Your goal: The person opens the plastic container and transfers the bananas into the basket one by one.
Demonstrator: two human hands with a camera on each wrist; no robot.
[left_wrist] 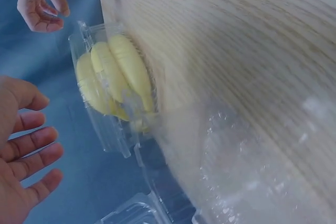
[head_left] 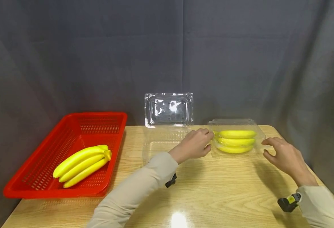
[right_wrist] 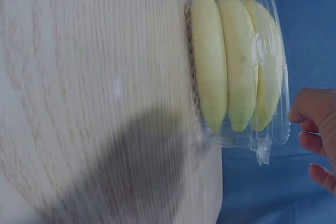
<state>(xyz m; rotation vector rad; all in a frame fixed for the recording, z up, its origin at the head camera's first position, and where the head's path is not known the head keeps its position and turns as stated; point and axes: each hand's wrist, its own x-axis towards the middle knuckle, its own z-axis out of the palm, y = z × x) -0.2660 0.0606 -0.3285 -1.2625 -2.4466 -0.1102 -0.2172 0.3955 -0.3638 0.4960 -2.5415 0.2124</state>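
A clear plastic clamshell box (head_left: 229,121) sits at the back right of the table, its lid down over a bunch of bananas (head_left: 236,141). My left hand (head_left: 194,143) hovers at the box's left side, fingers loosely bent and holding nothing. On the other side, my right hand (head_left: 287,155) is held just off the right end, thumb and fingers apart. Both wrist views show a gap between the fingers and the box. The right wrist view shows the bananas (right_wrist: 239,64) through the clear plastic.
Left of the bananas' box stands a second clear clamshell, its lid (head_left: 168,110) raised and its base (head_left: 155,146) partly behind my left arm. A red perforated basket (head_left: 105,186) at the left holds another banana bunch (head_left: 81,163). Grey curtain (head_left: 155,57) hangs behind the table.
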